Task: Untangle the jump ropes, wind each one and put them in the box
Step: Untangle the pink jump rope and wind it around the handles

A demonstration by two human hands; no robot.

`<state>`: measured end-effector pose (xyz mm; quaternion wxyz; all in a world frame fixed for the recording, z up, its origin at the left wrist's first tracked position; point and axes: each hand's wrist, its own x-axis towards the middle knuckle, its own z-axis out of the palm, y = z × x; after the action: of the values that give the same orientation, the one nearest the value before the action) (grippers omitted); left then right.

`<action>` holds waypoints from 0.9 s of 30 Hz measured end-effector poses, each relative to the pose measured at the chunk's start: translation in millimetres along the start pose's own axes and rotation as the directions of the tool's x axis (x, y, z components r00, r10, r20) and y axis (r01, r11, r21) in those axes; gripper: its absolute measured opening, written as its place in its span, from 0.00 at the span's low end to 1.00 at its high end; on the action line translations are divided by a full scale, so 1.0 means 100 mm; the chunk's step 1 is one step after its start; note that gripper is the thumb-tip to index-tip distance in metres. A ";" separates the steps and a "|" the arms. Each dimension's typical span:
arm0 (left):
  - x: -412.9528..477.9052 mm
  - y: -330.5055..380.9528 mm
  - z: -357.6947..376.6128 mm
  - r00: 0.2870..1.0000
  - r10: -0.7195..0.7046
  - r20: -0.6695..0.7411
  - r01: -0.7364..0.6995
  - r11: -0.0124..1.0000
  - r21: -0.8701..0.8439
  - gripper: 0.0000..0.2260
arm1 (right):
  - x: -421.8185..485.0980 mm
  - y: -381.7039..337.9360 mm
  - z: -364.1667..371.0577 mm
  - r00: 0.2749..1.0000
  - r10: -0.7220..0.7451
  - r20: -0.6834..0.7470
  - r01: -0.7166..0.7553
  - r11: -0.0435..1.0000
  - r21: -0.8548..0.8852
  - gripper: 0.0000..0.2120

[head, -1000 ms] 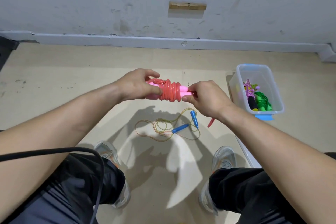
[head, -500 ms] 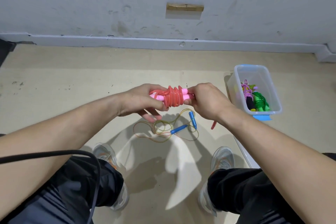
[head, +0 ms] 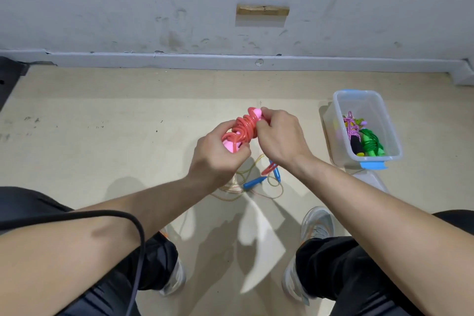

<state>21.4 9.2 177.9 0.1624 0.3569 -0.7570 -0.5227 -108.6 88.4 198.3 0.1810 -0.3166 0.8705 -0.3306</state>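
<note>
While the left hand [head: 218,159] and right hand [head: 279,136] gripped, fingers curled, the coiled red plastic jump rope [head: 243,127] in mid-air, winding seemed nearly finished, its loose tail [head: 268,169] needing tucking before the clear plastic box [head: 393,141] nearby.

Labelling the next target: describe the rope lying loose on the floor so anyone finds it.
From the clear box on the right, look left to the floor ahead of the shoes. The loose rope lies there unwound. Only it has blue handles and a thin yellowish cord; the red rope is held above it, the boxed ropes are wound.
</note>
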 end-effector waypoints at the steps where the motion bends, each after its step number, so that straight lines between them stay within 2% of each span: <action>1: 0.00 0.00 -0.02 0.999 0.037 0.000 -0.037 0.999 -0.009 0.16 | 0.01 -0.02 -0.04 1.000 -0.006 -0.011 0.007 0.999 0.054 0.13; 3: 0.01 0.02 -0.05 0.995 0.102 0.001 -0.102 0.995 -0.005 0.21 | 0.03 -0.02 -0.10 0.999 -0.029 -0.018 0.030 0.994 0.108 0.14; 7: 0.02 -0.01 -0.08 0.993 0.121 -0.010 -0.121 0.992 0.036 0.24 | 0.05 0.02 -0.17 0.997 -0.043 0.057 0.036 0.991 0.132 0.14; 12: 0.00 -0.01 -0.08 0.979 0.199 0.051 -0.205 0.958 0.202 0.33 | 0.07 0.06 -0.18 0.988 -0.065 0.141 0.042 0.986 0.164 0.16; 15: 0.00 -0.02 -0.07 0.979 0.189 0.077 -0.201 0.961 0.192 0.34 | 0.05 0.08 -0.18 0.981 -0.096 0.169 0.077 0.991 0.114 0.14; 18: 0.00 0.02 -0.07 0.975 0.173 0.143 -0.197 0.963 0.183 0.38 | 0.03 0.09 -0.21 0.982 -0.095 0.162 0.071 0.987 0.145 0.13; 23: -0.06 0.07 -0.03 0.923 0.118 0.366 -0.157 0.984 0.078 0.50 | -0.04 -0.03 -0.18 0.982 -0.130 0.136 0.096 0.967 0.236 0.16; 27: -0.01 0.10 -0.06 0.946 0.123 0.299 -0.163 0.980 0.112 0.52 | -0.01 -0.10 -0.19 0.983 -0.163 0.090 0.135 0.956 0.261 0.14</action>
<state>21.8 8.2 189.6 0.0625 0.2306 -0.8302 -0.5038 -113.6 92.3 219.1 0.2423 -0.3732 0.7834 -0.4340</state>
